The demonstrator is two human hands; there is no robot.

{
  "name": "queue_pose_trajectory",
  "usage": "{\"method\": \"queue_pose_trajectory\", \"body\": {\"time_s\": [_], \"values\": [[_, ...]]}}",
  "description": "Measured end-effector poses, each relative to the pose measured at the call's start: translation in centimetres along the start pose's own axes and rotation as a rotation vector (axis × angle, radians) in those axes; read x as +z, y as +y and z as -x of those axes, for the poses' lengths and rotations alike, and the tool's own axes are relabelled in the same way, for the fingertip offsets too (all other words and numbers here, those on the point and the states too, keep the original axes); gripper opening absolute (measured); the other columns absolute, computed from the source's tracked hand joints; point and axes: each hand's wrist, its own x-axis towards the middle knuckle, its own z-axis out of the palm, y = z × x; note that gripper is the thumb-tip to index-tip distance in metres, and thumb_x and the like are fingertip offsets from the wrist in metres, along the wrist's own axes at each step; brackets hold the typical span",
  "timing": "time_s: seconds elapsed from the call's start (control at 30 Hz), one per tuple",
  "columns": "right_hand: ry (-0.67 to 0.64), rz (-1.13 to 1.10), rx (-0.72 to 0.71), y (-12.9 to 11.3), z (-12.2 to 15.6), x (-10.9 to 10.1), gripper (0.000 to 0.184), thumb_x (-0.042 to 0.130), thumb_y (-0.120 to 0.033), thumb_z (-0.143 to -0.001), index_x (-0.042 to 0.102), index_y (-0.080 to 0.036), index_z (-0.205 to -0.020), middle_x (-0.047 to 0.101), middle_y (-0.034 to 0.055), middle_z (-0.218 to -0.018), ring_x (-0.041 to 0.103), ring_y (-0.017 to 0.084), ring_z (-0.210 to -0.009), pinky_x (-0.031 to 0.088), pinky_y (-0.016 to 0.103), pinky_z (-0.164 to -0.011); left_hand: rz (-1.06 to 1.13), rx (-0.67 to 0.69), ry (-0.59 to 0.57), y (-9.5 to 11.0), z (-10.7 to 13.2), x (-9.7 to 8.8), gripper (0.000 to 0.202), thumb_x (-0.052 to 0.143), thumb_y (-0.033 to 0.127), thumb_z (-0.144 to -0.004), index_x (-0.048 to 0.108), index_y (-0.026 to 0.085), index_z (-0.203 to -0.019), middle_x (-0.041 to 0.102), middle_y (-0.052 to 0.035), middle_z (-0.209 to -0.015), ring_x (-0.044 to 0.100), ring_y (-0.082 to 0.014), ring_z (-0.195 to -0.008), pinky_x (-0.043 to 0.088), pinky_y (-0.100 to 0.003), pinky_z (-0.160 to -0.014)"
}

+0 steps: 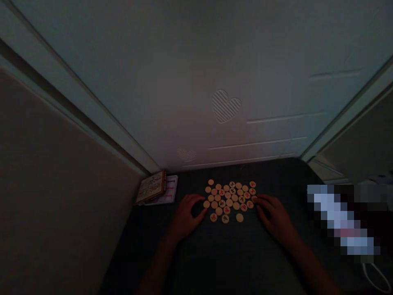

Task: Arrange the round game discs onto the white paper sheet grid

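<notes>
Several round wooden Chinese chess pieces [229, 203] lie in a loose cluster on a dark tabletop. Some show red or black characters; others are plain side up. My left hand [188, 215] rests at the cluster's left edge, thumb and fingers apart in a curve, fingertips close to or touching the outermost pieces. On the opposite side, my right hand [273, 213] is likewise curved, its fingertips by a piece [254, 199] at the right edge. Neither hand grips anything. A plain piece [239, 218] sits slightly apart at the near side.
A small patterned box [152, 187] leans over a white and pink case [170, 189] at the back left of the table [230, 258]. A pale panel with embossed hearts [226, 105] rises behind. At right lies a blurred-out object [340, 221] beside a white cord loop [376, 278].
</notes>
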Motion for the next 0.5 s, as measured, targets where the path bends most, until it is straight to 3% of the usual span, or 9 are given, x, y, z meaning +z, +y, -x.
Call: {"method": "queue_pose_trajectory", "body": {"time_s": [0.5], "values": [[-0.010, -0.046, -0.013, -0.25, -0.53, -0.34, 0.023, 0.059, -0.029, -0.097, 0.067, -0.026, -0.119, 0.071, 0.0092, -0.121, 0.066, 0.028, -0.112, 0.055, 0.052, -0.097, 0.005, 0.014, -0.012, -0.16, 0.07, 0.15, 0.033, 0.070, 0.035, -0.092, 0.064, 0.030, -0.124, 0.070, -0.0049, -0.119, 0.064, -0.0258, -0.111, 0.052, -0.049, -0.098]]}}
